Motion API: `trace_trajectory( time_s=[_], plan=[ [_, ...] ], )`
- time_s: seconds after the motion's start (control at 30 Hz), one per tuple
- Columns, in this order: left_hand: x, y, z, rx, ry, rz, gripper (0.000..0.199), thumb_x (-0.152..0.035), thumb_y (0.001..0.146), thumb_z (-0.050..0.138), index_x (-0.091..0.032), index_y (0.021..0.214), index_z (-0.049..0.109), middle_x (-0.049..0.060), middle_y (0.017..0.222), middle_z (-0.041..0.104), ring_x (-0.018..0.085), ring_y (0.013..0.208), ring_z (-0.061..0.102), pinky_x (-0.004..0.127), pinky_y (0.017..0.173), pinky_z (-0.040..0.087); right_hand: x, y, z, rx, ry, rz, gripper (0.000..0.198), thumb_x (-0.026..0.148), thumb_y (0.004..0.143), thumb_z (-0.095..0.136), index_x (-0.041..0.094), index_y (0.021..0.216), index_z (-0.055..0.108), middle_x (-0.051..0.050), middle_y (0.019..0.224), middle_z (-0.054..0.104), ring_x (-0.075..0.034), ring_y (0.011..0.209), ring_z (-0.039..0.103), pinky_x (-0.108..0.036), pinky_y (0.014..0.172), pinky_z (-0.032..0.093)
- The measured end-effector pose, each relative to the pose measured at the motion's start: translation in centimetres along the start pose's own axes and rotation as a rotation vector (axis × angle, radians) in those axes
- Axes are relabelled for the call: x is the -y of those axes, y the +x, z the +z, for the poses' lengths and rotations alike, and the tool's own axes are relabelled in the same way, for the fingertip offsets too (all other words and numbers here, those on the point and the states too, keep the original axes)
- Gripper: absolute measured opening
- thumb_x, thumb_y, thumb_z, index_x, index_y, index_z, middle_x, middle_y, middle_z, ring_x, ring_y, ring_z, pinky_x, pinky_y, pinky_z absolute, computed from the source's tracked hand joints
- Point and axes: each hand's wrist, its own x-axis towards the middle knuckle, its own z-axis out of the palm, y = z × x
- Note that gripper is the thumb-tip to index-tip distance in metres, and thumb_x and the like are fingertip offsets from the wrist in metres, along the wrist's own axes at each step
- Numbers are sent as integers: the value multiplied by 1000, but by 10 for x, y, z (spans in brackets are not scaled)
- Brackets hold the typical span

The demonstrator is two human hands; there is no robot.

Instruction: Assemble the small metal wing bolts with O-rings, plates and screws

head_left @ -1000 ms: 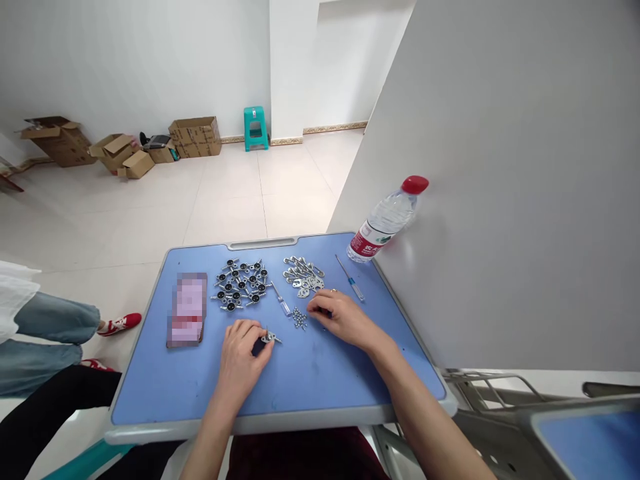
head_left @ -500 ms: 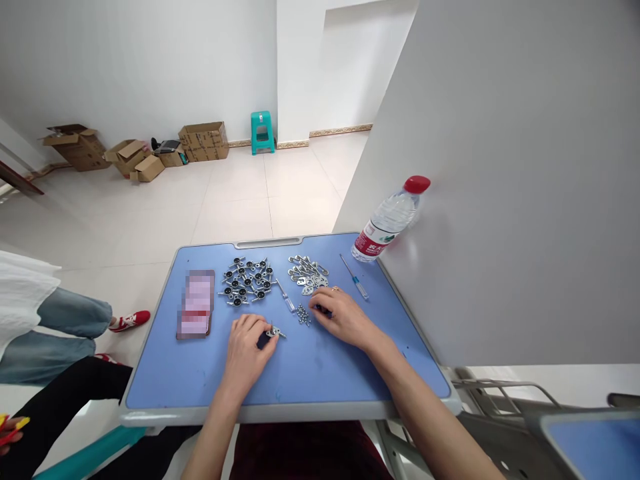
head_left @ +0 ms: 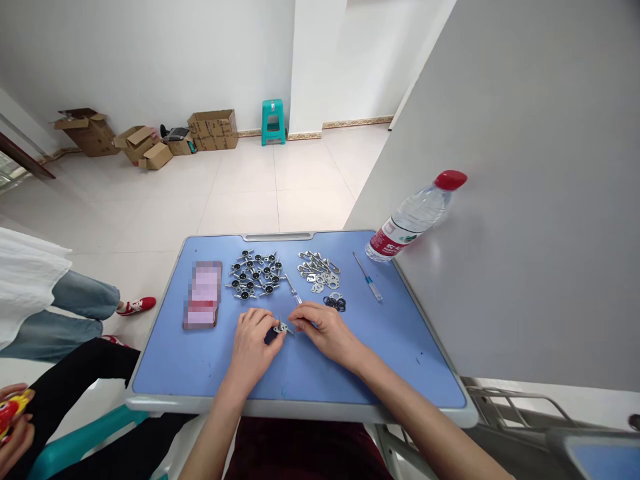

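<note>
My left hand [head_left: 254,341] rests on the table, its thumb and fingers closed round a small metal fitting [head_left: 283,329] with a dark part beneath. Close by on the right, my right hand [head_left: 327,335] has its fingers pinched together; whatever they hold is too small to make out. Black rings [head_left: 335,304] lie just beyond the right knuckles. Farther back are flat metal plates [head_left: 325,281] and a heap of looped metal pieces [head_left: 316,261]. A clear-handled screwdriver [head_left: 294,293] points away from the right fingertips. Several black-and-silver fittings [head_left: 255,275] are grouped beyond my left hand.
On the blue table [head_left: 350,380] a phone [head_left: 204,293] lies at the left and a blue-and-clear screwdriver [head_left: 371,285] at the right. A water bottle [head_left: 413,217] stands by the grey partition [head_left: 525,233]. People sit and stand at the left, one holding a red-and-yellow object [head_left: 11,413].
My right hand has moved left from over the black rings to beside the fitting, uncovering the rings and hiding the pile of small screws. My left hand keeps its hold; the view has shifted slightly.
</note>
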Motion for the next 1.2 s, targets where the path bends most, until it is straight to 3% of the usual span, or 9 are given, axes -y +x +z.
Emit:
trace_trajectory(
  time_s=[0.23, 0.47, 0.63, 1.0, 1.2],
  plan=[
    [0, -1, 1, -10, -12, -11, 7, -13, 83, 63, -21, 82, 62, 1, 91, 67, 20, 89, 57, 35, 76, 41, 2, 1, 9, 88, -77, -41, 23, 15, 97, 47, 19, 89, 68, -5, 86, 66, -15, 75, 65, -26, 70, 54],
    [-1, -3, 2, -15, -23, -20, 8, -15, 82, 67, -21, 81, 61, 1, 92, 67, 21, 90, 57, 36, 77, 40, -3, -5, 13, 24, -68, 8, 17, 13, 93, 47, 21, 101, 60, -4, 84, 69, -17, 74, 67, -29, 68, 56],
    [-2, -3, 2, -22, -22, -21, 7, -16, 84, 65, -21, 81, 61, 1, 91, 66, 21, 90, 57, 36, 77, 40, -3, -8, 16, -34, -122, -62, 20, 14, 93, 46, 23, 110, 54, -3, 83, 70, -19, 75, 68, -32, 69, 57],
    [-2, -3, 2, -17, -34, -34, 8, -17, 86, 64, -21, 80, 61, 2, 91, 67, 21, 90, 57, 37, 78, 40, -2, -7, 22, -62, -348, -203, 14, 15, 98, 43, 22, 96, 55, -3, 76, 65, -18, 68, 62, -29, 60, 54],
    [-1, -3, 3, -13, -39, -33, 9, -16, 83, 68, -20, 80, 60, 2, 91, 66, 21, 89, 57, 37, 78, 40, 0, -10, 20, -68, -422, -420, 29, 1, 94, 39, 20, 109, 54, -3, 85, 71, -17, 76, 69, -38, 94, 55]
  ],
)
